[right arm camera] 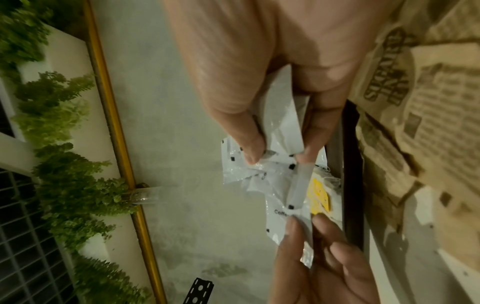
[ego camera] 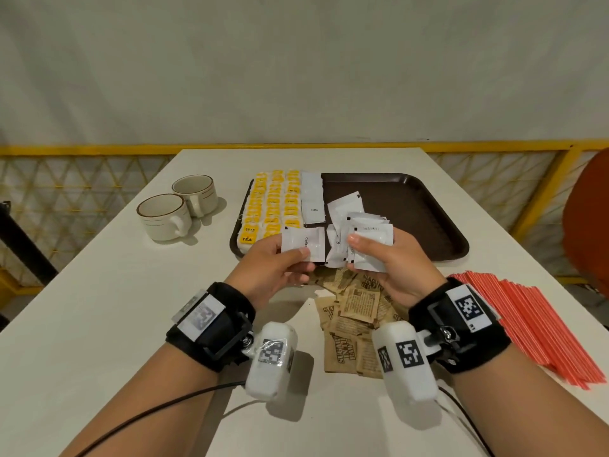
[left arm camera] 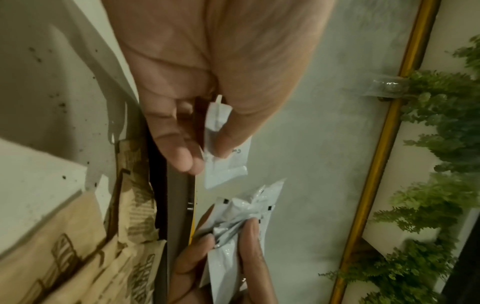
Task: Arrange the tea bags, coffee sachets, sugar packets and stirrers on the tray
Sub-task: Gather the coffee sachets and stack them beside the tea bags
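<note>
Just past the near rim of the brown tray point(ego camera: 412, 199), both hands are holding white coffee sachets above the desk point(ego camera: 99, 308). The left hand point(ego camera: 273, 272) is pinching a single coffee sachet point(ego camera: 303, 244) between thumb and fingers, its printed face turned up (the word "Coffee" is showing beside the thumb). The right hand point(ego camera: 392, 268) is gripping a bunch of sachets point(ego camera: 370, 242), thumb pressing on top and fingers curling beneath; the bunch is fanning out toward the left hand, close beside the single sachet. Beyond the left hand, yellow tea bags point(ego camera: 275, 206) are lying in three rows along the tray's left end, with a flat sachet point(ego camera: 312, 202) just beside them and another loose sachet point(ego camera: 346, 204) ahead of the right hand. Under and behind both hands, brown sugar packets point(ego camera: 349, 321) are lying in a heap on the desk. Right of the right wrist, red stirrers point(ego camera: 527, 324) are lying in a sheaf. Two cups point(ego camera: 178, 209) are standing well left of the tray.
</note>
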Demonstrator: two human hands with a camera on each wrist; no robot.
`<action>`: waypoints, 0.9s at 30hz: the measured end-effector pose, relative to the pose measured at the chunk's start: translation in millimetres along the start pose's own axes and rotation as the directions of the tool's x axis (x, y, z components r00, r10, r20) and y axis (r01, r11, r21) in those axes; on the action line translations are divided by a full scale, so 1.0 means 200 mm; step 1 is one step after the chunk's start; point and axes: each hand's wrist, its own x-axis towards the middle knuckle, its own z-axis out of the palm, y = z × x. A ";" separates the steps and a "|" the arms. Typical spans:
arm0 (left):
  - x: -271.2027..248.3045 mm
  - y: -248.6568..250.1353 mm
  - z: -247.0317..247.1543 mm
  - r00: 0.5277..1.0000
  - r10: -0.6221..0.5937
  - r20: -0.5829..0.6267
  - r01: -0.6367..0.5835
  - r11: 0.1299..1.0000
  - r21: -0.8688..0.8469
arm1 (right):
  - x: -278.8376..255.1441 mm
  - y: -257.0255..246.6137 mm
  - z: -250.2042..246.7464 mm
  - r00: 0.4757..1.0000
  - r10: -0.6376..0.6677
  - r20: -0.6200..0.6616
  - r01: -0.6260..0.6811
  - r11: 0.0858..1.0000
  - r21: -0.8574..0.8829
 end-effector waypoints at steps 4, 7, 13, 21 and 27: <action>-0.01 0.00 0.00 1.000 0.027 -0.002 -0.027 1.000 -0.013 | 0.00 0.01 0.01 0.999 0.005 0.036 -0.005 1.000 0.022; -0.01 -0.01 0.01 0.999 0.019 0.027 -0.020 1.000 0.015 | -0.01 0.04 0.03 0.998 -0.008 0.061 0.008 1.000 0.002; -0.01 -0.02 0.03 0.996 -0.053 0.077 0.049 0.997 0.052 | -0.01 0.06 0.05 0.998 -0.005 0.059 0.005 1.000 -0.007; -0.02 -0.01 0.04 0.982 0.164 0.094 -0.180 0.962 0.205 | -0.01 0.05 0.06 0.997 0.001 0.079 -0.002 1.000 0.014; -0.01 -0.01 0.01 0.964 0.114 0.242 -0.201 0.906 0.373 | -0.01 0.03 0.06 0.995 0.014 0.102 -0.021 0.997 0.070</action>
